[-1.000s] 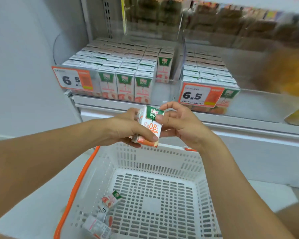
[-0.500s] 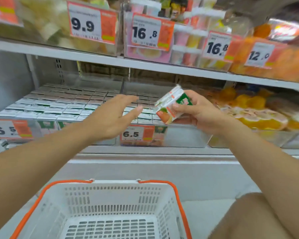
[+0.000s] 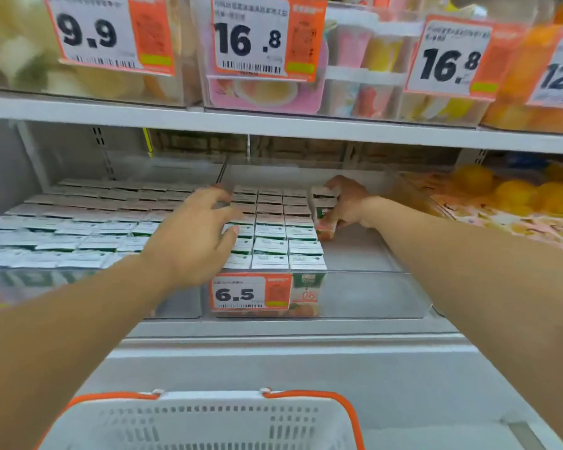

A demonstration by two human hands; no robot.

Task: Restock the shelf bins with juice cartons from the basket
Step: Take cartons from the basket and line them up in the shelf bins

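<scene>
The white basket (image 3: 189, 423) with orange handles sits nearest me, below the shelf edge. Above it, my left hand (image 3: 195, 235) hovers with fingers spread loosely over the packed rows of juice cartons (image 3: 270, 232) in the clear bin (image 3: 371, 293) tagged 6.5. Farther back, my right hand (image 3: 348, 203) grips one carton (image 3: 325, 222), standing it against the right side of those rows inside the bin.

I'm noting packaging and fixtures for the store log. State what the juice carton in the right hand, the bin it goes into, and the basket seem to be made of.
Juice carton: looks like coated, printed paperboard; crisp folded edges.
Shelf bin: clear hard plastic, likely acrylic; cartons show through its glossy front wall.
Basket: white moulded plastic with slotted walls and an orange rim, matte.
</scene>
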